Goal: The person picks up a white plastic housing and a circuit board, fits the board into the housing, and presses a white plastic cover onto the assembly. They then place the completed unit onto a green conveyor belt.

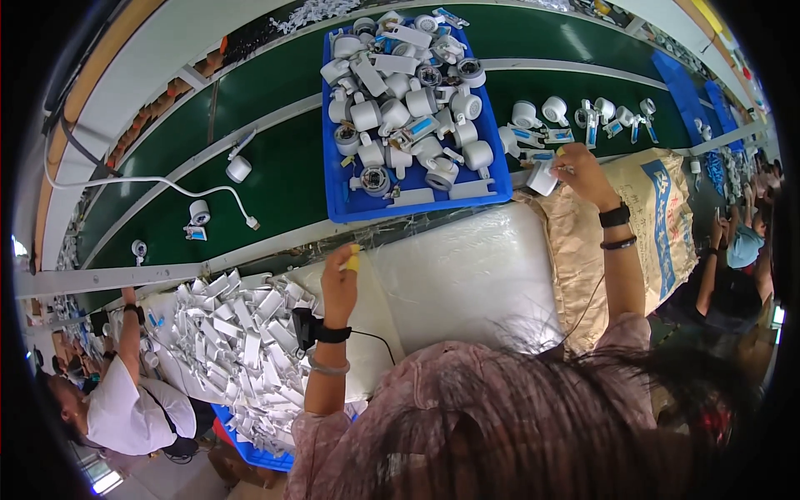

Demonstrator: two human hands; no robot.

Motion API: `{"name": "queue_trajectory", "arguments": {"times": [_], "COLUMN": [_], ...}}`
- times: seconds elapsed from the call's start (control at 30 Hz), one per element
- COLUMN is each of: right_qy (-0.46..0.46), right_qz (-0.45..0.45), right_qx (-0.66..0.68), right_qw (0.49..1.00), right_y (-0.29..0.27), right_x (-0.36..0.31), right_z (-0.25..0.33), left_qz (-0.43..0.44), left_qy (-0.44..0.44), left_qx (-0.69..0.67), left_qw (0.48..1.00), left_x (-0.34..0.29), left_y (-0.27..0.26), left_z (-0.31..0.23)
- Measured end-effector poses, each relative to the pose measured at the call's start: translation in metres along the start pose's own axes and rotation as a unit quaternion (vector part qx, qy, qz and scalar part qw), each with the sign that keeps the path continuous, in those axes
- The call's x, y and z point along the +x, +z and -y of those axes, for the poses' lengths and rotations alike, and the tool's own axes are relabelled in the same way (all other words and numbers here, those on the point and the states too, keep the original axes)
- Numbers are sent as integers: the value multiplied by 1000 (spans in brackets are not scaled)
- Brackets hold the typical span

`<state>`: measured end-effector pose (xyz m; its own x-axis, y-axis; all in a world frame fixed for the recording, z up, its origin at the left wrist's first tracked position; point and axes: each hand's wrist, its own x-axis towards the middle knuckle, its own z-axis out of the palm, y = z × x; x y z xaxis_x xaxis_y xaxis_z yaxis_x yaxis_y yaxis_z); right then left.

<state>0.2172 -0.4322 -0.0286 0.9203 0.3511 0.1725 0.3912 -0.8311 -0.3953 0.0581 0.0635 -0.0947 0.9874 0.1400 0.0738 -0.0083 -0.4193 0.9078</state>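
Observation:
My right hand (586, 175) reaches to the conveyor's near edge, its fingers closed on a white plastic part (543, 180) with a flat, boxy face. Yellow covers show on its fingertips. My left hand (338, 287) hovers over the near ledge, fingers curled together, a yellow cover on one finger and nothing visible in its grip. Ahead of it stands a blue tray (337, 196) heaped with white round-headed device units (421, 102), some with open ends showing inner parts. Beside the left hand lies a pile of white plastic strip-like casings (242, 333).
The green conveyor (275, 171) carries a row of white units with blue-marked pieces (558, 133) at the right. A white cable (167, 179) hangs over its left side. A brown paper sack (658, 217) lies beneath my right arm. Another person (137, 408) works at left.

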Motion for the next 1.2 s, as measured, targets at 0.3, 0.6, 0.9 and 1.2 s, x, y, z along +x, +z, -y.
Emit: {"name": "queue_trajectory", "arguments": {"times": [0.3, 0.6, 0.9, 1.2], "right_qy": [190, 319, 206, 92], "right_qz": [86, 23, 126, 307], "right_qx": [487, 842, 199, 701], "right_qw": [848, 435, 950, 637], "right_y": [-15, 92, 114, 112], "right_x": [-68, -130, -180, -175], "right_z": [144, 248, 240, 215], "left_qz": [267, 239, 314, 438], "left_qy": [-4, -51, -45, -21], "left_qx": [-165, -141, 25, -62], "left_qw": [949, 959, 948, 896], "left_x": [-44, -103, -101, -49], "left_y": [75, 92, 72, 34], "left_z": [-97, -101, -103, -172]}}
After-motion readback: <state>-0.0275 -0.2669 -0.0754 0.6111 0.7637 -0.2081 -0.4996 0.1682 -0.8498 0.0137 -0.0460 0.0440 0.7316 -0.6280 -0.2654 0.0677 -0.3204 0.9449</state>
